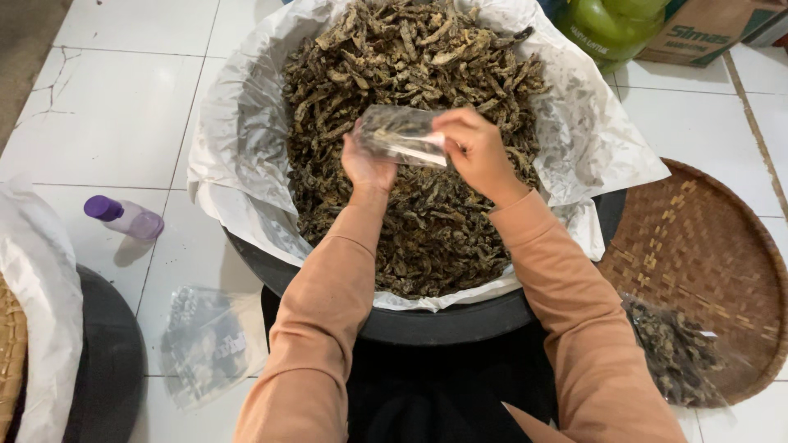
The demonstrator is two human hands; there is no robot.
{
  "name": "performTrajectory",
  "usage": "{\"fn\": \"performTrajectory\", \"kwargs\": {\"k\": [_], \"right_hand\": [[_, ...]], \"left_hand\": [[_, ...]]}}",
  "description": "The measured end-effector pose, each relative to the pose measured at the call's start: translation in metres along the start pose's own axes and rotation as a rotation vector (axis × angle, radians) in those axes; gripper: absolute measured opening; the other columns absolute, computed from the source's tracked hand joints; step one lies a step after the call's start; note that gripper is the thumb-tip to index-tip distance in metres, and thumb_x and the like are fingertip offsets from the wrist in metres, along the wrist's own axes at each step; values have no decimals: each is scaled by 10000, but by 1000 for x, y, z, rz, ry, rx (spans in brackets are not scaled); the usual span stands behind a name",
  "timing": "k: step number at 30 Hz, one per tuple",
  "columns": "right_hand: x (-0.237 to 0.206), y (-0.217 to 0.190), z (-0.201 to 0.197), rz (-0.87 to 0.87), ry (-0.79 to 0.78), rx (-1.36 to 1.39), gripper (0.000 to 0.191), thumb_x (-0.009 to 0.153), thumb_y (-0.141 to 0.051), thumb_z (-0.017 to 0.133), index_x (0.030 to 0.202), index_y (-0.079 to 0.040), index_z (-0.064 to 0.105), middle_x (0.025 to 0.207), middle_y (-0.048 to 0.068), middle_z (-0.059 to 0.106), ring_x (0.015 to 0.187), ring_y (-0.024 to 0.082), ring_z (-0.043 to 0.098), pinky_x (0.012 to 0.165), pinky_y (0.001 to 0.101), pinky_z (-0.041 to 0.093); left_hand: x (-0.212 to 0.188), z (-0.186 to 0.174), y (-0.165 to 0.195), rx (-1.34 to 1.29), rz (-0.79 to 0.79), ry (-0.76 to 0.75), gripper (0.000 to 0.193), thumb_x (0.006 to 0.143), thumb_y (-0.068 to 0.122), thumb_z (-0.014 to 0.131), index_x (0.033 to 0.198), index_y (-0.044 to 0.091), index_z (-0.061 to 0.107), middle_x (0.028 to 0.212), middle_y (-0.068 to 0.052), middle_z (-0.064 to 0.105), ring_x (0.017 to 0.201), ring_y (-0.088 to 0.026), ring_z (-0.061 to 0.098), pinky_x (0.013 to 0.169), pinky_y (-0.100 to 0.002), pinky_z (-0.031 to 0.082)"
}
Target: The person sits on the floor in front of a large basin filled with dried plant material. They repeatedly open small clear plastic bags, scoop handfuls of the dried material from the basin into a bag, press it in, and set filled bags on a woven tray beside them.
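You hold a small clear plastic bag (400, 134) between both hands above a wide black basin (443, 321) lined with crumpled white paper (238, 123) and heaped with dark, dried, strip-shaped pieces (427, 221). Your left hand (367, 164) is closed on the bag's left end from below, fingers curled up around it. Your right hand (476, 152) pinches the bag's right edge, thumb and fingertips narrowed on the plastic. The bag lies roughly level, a little tilted down to the right, just over the middle of the heap; some dark pieces show through it, though you cannot tell whether they are inside or behind it. Both your forearms, in salmon-coloured sleeves (328, 312), reach over the near rim of the basin. On the white tiled floor (123, 98) to your left lies a small bottle with a purple cap (123, 217) on its side, and nearer you a flat stack of empty clear bags (209, 340). To your right a round woven tray (706, 262) rests beside the basin, with a filled clear bag of the same dark pieces (677, 353) on its near edge. At the far right top stand a green container (611, 25) and a cardboard box (706, 33).
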State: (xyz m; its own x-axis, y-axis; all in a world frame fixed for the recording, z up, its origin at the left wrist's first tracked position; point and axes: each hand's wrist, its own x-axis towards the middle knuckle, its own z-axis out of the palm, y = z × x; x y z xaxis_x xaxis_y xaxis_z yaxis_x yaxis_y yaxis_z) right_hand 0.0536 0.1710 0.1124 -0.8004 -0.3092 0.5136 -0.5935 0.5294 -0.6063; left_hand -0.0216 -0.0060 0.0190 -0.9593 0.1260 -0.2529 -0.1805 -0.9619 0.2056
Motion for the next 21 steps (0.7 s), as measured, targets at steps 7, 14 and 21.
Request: {"fn": "performTrajectory", "kwargs": {"k": [7,14,21], "right_hand": [[3,-12,-8,92,-140,-7,376,920,115,564,1080,-96,830,1324,61,752,718,179,691,559,298,495],[-1,-20,-2,-210,-47,-143,273,892,14,753,1155,-58,759,1133,113,707,924,240,714,805,340,612],[-5,-16,9,-288,121,-443,254,920,25,746,1173,25,726,1086,152,695,911,283,712,770,356,607]], "left_hand": [[6,-4,4,4,49,-55,594,1090,451,215,1504,74,410,1498,-213,471,1388,-368,469,1161,-546,422],[11,-9,13,-55,116,-62,604,1080,465,232,1479,62,440,1460,-206,493,1383,-367,465,1153,-557,422],[28,-15,18,70,25,-73,802,881,536,703,1464,46,451,1452,-206,517,1383,-385,480,1144,-571,436]]}}
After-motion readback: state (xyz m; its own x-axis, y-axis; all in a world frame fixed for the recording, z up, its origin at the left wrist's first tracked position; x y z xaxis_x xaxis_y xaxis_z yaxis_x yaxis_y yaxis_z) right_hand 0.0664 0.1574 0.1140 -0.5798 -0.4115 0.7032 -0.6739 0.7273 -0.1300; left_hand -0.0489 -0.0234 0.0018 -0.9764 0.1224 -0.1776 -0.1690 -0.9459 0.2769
